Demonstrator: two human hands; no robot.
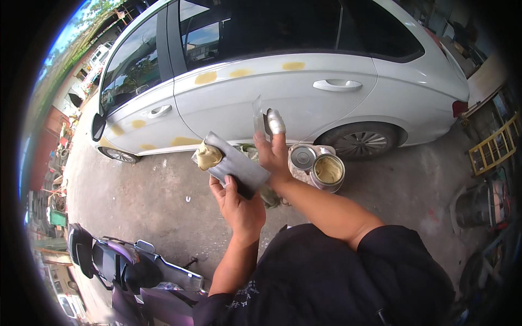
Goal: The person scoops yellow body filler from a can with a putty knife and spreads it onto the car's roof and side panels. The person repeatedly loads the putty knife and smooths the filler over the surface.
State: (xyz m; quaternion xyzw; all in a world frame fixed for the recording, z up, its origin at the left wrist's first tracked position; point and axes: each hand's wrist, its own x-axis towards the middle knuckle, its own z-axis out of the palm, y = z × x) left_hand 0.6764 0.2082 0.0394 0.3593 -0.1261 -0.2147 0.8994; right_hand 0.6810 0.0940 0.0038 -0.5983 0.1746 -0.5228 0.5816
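Lower left: parked scooter. Frame ctr: left hand clamped on grey board w/ putty blob at its left end. Right hand pinching thin spreader, upright. Open putty can just right, on ground. Silver car w/ putty patches, upper frame.

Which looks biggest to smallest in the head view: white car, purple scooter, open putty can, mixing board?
1. white car
2. purple scooter
3. mixing board, held in the left hand close to the camera, so its lead over the can is unsure
4. open putty can
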